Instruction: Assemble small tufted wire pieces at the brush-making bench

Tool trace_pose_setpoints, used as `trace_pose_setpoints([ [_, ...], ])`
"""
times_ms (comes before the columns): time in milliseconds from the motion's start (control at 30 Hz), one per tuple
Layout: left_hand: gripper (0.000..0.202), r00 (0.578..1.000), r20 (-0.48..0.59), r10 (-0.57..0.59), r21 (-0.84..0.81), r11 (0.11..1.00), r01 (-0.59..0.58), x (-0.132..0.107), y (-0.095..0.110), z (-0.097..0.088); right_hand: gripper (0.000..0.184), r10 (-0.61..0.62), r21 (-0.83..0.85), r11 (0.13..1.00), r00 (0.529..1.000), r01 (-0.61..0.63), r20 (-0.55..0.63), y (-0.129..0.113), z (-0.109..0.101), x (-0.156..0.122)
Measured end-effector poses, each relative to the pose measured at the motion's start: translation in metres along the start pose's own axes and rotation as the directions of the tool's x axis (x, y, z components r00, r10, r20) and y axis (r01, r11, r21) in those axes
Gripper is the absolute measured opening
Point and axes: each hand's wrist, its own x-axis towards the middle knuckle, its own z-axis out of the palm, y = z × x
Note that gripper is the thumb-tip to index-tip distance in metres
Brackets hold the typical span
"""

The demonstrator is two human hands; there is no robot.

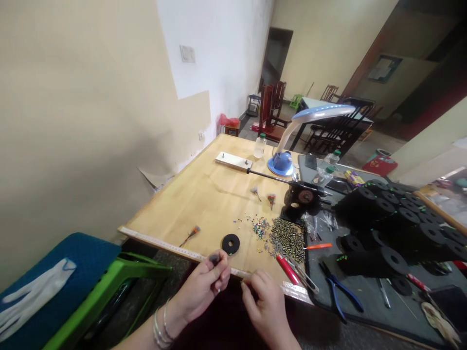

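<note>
My left hand (pixel 205 287) is at the table's near edge, fingers pinched on a small dark fuzzy piece (pixel 214 257). My right hand (pixel 265 304) is beside it, fingers curled and pinched together; what it holds is too small to make out. Just beyond the hands a flat black ring (pixel 231 243) lies on the wooden table (pixel 204 194). To the right of the ring lie scattered coloured beads (pixel 257 227) and a heap of dark and gold beads (pixel 288 238). Bracelets circle my left wrist.
Red-handled tool (pixel 288 269), blue-handled pliers (pixel 341 290) and an orange stick (pixel 318 246) lie on the right. Several black foam spools (pixel 397 218) are piled on a dark mat. A blue desk lamp (pixel 288 146), a black vise (pixel 304 199), a green stool (pixel 120 277) and white glove (pixel 36 291) are nearby.
</note>
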Motion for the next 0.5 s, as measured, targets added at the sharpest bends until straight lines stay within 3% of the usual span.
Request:
trace_pose_setpoints([
  [200, 0.022, 0.988, -0.1, 0.114, -0.047, 0.992, -0.119, -0.009, 0.032, -0.019, 0.016, -0.114, -0.206, 0.973, 0.993, 0.107, -0.022, 0.015, -0.011, 0.021],
  [500, 0.02, 0.948, -0.217, 0.231, -0.067, 0.966, -0.251, -0.031, 0.072, -0.029, 0.014, -0.147, -0.28, 0.952, 0.988, 0.126, -0.055, 0.034, 0.003, 0.039],
])
